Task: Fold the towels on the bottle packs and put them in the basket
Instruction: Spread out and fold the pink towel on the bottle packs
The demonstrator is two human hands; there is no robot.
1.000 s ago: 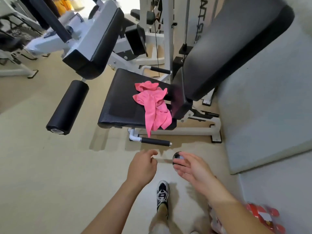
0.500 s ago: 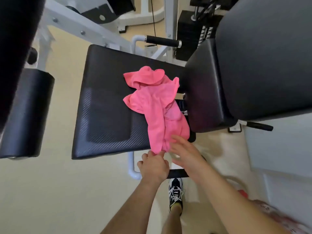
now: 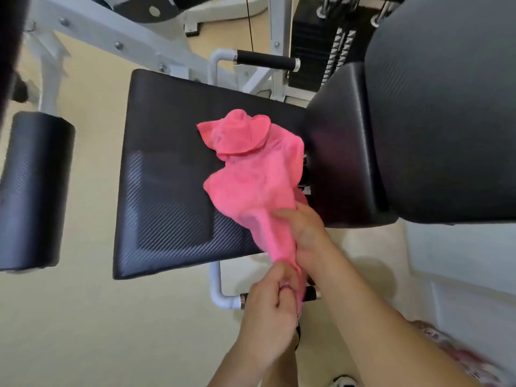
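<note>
crumpled pink cloth towel point(image 3: 251, 174), on black padded seat point(image 3: 167, 177), is clutched at its near end in the curled left hand point(image 3: 269, 314) and right hand point(image 3: 307, 238).

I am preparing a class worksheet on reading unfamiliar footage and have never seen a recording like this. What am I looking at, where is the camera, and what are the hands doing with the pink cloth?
There is no robot here, only a person working with bare hands. The camera sits on the person's head and looks forward and down, so their own arms reach in from the bottom edge. The big black shape is the padded seat of a gym machine, with its back pad to the right and a roller pad at the left. A crumpled pink towel lies on the seat, its near end reaching past the front edge. The left hand grips that end, and the right hand holds the towel just above it.
</note>
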